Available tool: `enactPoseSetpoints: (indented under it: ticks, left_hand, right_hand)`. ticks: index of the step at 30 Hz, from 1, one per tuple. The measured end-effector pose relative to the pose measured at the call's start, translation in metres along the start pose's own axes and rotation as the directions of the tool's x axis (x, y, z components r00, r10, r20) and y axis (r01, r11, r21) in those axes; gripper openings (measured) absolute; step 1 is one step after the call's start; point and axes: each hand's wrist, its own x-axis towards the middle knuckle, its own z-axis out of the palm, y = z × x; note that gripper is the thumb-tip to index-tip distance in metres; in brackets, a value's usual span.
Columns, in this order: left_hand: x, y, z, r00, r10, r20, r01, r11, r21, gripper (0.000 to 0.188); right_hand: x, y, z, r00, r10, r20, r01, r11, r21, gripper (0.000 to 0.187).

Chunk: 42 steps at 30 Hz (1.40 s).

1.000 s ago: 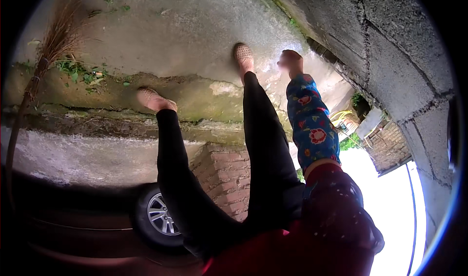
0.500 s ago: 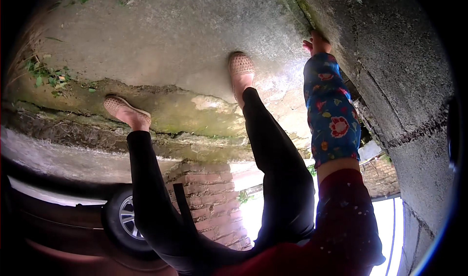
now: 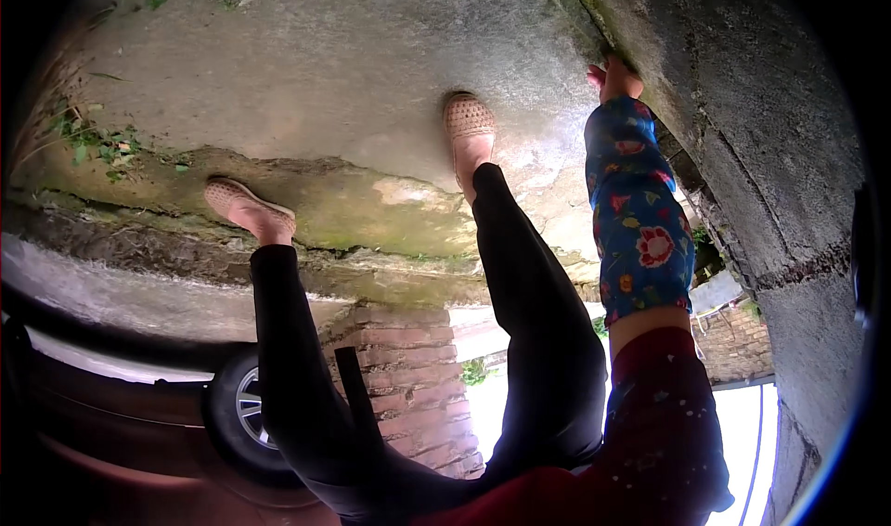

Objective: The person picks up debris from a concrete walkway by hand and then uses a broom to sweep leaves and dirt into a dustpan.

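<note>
My right hand (image 3: 618,80) reaches down to the seam where the grey concrete wall (image 3: 770,108) meets the ground. Its fingers look curled in toward the palm; whatever may be in them is too small or hidden to make out. A blue flowered sleeve cover (image 3: 640,210) wraps that forearm, with a dark red sleeve (image 3: 664,405) above it. Beside the hand, green moss (image 3: 589,11) runs along the seam. My left hand is out of view.
Both my feet stand apart in pink woven shoes (image 3: 469,117) on the concrete ground (image 3: 306,71). A cracked, mossy ledge (image 3: 371,215) crosses under them. Weeds (image 3: 102,150) grow at the left. A brick pillar (image 3: 408,377) and a car wheel (image 3: 243,410) show lower down.
The whole scene has shifted slightly to the right in the picture. My right hand stays at the wall's base, its fingers turned a little differently.
</note>
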Motion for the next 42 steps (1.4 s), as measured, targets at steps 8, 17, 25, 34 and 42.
enactPoseSetpoints:
  ticks: [8, 17, 25, 34, 42]
  left_hand:
    - [0.009, -0.011, -0.015, 0.999, -0.035, 0.012, 0.033, 0.987, 0.155, 0.052]
    - [-0.01, 0.013, 0.006, 0.996, -0.093, 0.014, 0.092, 0.992, 0.083, 0.053]
    - [0.001, 0.03, -0.012, 0.991, -0.115, 0.06, 0.117, 0.993, -0.029, 0.037]
    - [-0.021, 0.377, -0.264, 0.859, 0.512, 0.01, -0.46, 0.78, -0.424, 0.009]
    - [-0.136, 0.56, -0.437, 0.542, 0.701, -0.462, -0.815, 0.305, -0.493, 0.035]
  right_hand:
    - [0.001, 0.01, -0.002, 1.0, -0.019, -0.025, 0.02, 1.0, 0.02, 0.025]
    - [-0.006, 0.008, 0.002, 0.991, -0.085, -0.1, 0.09, 0.995, 0.046, 0.026]
    - [-0.029, 0.016, 0.003, 0.997, -0.069, -0.015, 0.07, 0.991, 0.11, 0.018]
    - [-0.29, -0.065, 0.156, 0.792, 0.015, 0.611, -0.153, 0.973, 0.174, 0.011]
    - [-0.58, -0.357, 0.271, 0.231, -0.548, 0.804, 0.254, 0.831, 0.494, 0.008]
